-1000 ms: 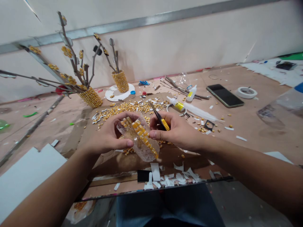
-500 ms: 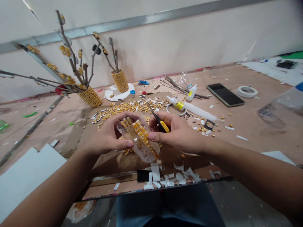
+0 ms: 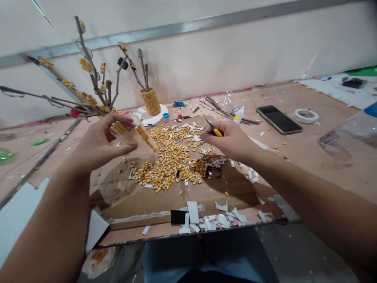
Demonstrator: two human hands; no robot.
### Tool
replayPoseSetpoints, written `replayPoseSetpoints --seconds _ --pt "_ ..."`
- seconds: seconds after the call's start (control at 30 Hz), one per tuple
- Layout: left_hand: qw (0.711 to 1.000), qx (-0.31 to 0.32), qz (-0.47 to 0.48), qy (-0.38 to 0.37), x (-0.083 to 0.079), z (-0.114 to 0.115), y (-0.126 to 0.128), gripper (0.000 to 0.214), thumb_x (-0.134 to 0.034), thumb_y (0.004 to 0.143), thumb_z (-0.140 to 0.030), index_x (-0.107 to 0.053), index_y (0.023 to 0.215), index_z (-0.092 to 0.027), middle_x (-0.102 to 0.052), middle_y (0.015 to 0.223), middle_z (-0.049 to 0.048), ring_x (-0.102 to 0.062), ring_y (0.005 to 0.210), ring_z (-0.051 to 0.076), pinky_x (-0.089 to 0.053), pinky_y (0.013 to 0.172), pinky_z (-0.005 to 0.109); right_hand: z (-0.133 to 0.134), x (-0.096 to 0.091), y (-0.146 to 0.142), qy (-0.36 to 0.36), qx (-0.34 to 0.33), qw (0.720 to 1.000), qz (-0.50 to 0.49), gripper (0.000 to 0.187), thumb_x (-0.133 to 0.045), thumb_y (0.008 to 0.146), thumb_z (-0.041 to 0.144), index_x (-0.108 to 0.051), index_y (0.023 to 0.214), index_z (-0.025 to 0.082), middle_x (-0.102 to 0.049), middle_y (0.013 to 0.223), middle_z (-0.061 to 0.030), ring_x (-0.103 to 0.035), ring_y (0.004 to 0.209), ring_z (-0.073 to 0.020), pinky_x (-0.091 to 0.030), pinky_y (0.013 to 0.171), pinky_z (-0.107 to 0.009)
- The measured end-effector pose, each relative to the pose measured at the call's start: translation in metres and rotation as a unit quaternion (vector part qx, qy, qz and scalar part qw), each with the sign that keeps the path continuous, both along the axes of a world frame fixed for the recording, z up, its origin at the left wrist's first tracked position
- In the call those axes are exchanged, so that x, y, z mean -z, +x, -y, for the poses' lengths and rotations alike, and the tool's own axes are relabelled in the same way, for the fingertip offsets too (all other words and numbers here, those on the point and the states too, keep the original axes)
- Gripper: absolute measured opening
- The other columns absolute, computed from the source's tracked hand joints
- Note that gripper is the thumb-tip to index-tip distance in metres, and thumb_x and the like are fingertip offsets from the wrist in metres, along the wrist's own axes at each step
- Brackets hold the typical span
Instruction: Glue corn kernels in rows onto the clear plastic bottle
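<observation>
My left hand (image 3: 101, 143) is raised at the left and grips a clear plastic piece (image 3: 134, 135) with rows of yellow corn kernels glued on it. My right hand (image 3: 231, 140) is closed around a black and yellow tweezer-like tool (image 3: 214, 129), held above the far right side of a pile of loose corn kernels (image 3: 172, 157). The pile lies on a brown cardboard sheet (image 3: 176, 192) between both hands.
Two corn-covered vases with twigs (image 3: 150, 100) stand at the back left. A glue bottle (image 3: 238, 114), a phone (image 3: 278, 119), a tape roll (image 3: 306, 115) and a clear bottle (image 3: 350, 131) lie to the right. White paper scraps (image 3: 218, 220) line the near edge.
My hands have parted: the left lifted the corn-covered plastic piece up and to the left, the right moved up and right with the tool. The corn pile now shows between them.
</observation>
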State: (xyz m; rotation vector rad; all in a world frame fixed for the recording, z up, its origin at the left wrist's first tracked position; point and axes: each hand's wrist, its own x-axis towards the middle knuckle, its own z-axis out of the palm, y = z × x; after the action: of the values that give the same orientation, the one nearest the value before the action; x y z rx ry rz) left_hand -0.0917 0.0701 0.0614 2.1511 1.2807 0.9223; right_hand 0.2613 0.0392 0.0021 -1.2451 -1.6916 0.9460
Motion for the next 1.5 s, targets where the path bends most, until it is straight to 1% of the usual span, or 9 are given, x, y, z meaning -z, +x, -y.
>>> replayPoseSetpoints --seconds 0.17,0.5,0.67,0.77,0.9,1.03,1.3,1.4,1.5 --pt "0.992 -0.035 -0.123 -0.024 -0.001 -0.015 -0.020 0.058 -0.087 0.067 -0.040 -0.069 0.115 -0.014 -0.079 0.110 0.0118 -0.068 0.082 0.019 -0.061 0.075 0.034 -0.006 0.012 0.003 0.019 -0.009 0.963 0.270 0.016 -0.062 0.093 0.028 -0.067 0.080 0.019 -0.062 0.073 -0.0013 -0.053 0.070 -0.0174 -0.034 0.067 -0.031" --pt "0.987 0.015 -0.158 -0.021 0.006 -0.022 -0.049 0.109 -0.090 0.070 -0.052 -0.043 0.163 -0.018 -0.065 0.148 0.0181 -0.064 0.131 0.035 -0.060 0.102 0.049 -0.009 0.024 -0.013 0.039 -0.063 0.917 0.393 0.015 -0.066 0.086 0.020 -0.079 0.091 0.023 -0.079 0.092 -0.0067 -0.066 0.087 -0.0227 -0.034 0.069 -0.031" --pt "0.996 0.008 -0.078 -0.033 0.008 -0.024 -0.050 0.102 -0.086 0.078 -0.054 -0.038 0.164 -0.027 -0.057 0.159 0.0173 -0.057 0.146 0.035 -0.057 0.111 0.053 -0.009 0.022 -0.022 0.044 -0.051 0.899 0.433 0.018 -0.069 0.091 0.030 -0.083 0.101 0.023 -0.081 0.103 -0.0110 -0.070 0.092 -0.0267 -0.035 0.067 -0.032" --pt "0.991 -0.050 0.039 0.116 0.007 -0.023 -0.036 0.089 -0.086 0.073 -0.063 -0.055 0.148 -0.026 -0.066 0.144 0.0127 -0.066 0.131 0.032 -0.059 0.104 0.049 -0.008 0.022 -0.025 0.055 -0.050 0.896 0.438 0.021 -0.069 0.095 0.036 -0.083 0.102 0.022 -0.081 0.105 -0.0131 -0.071 0.092 -0.0276 -0.038 0.069 -0.033" --pt "0.896 -0.137 0.117 0.405 0.007 -0.008 0.002 0.045 -0.076 0.084 -0.052 -0.072 0.114 -0.020 -0.070 0.120 0.0092 -0.069 0.098 0.021 -0.058 0.083 0.037 -0.008 0.023 -0.025 0.084 -0.047 0.904 0.417 0.022 -0.064 0.098 0.033 -0.082 0.105 0.021 -0.080 0.108 -0.0126 -0.071 0.095 -0.0265 -0.043 0.074 -0.034" --pt "0.827 -0.085 0.081 0.550 0.013 0.015 0.033 0.014 -0.073 0.081 -0.032 -0.071 0.090 -0.022 -0.066 0.084 0.0043 -0.066 0.087 0.022 -0.054 0.082 0.040 -0.007 0.022 -0.026 0.111 -0.060 0.909 0.397 0.035 -0.060 0.098 0.025 -0.076 0.130 0.024 -0.074 0.128 -0.0121 -0.071 0.101 -0.0245 -0.046 0.078 -0.034" --pt "0.979 0.087 -0.041 0.181 0.010 0.041 0.038 0.014 -0.066 0.090 -0.013 -0.075 0.096 -0.021 -0.069 0.067 -0.0036 -0.057 0.054 0.011 -0.043 0.052 0.025 0.001 0.013 -0.033 0.132 -0.129 0.886 0.425 0.049 -0.062 0.091 0.015 -0.071 0.138 0.022 -0.069 0.133 -0.0130 -0.069 0.103 -0.0262 -0.044 0.078 -0.035" --pt "0.968 0.173 -0.181 0.000 0.010 0.046 0.050 0.016 -0.059 0.097 -0.020 -0.075 0.100 -0.021 -0.074 0.076 -0.0005 -0.064 0.061 0.014 -0.047 0.056 0.026 -0.002 0.016 -0.028 0.142 -0.111 0.894 0.411 0.043 -0.062 0.091 0.016 -0.072 0.133 0.021 -0.070 0.131 -0.0120 -0.070 0.098 -0.0248 -0.044 0.079 -0.034" --pt "0.938 0.157 -0.309 -0.016 0.024 0.046 0.064 0.016 -0.057 0.096 -0.016 -0.073 0.097 -0.020 -0.075 0.091 0.0057 -0.070 0.082 0.021 -0.053 0.073 0.031 -0.004 0.019 -0.024 0.147 -0.100 0.900 0.399 0.038 -0.061 0.094 0.018 -0.073 0.130 0.021 -0.071 0.129 -0.0118 -0.070 0.100 -0.0251 -0.046 0.081 -0.034"
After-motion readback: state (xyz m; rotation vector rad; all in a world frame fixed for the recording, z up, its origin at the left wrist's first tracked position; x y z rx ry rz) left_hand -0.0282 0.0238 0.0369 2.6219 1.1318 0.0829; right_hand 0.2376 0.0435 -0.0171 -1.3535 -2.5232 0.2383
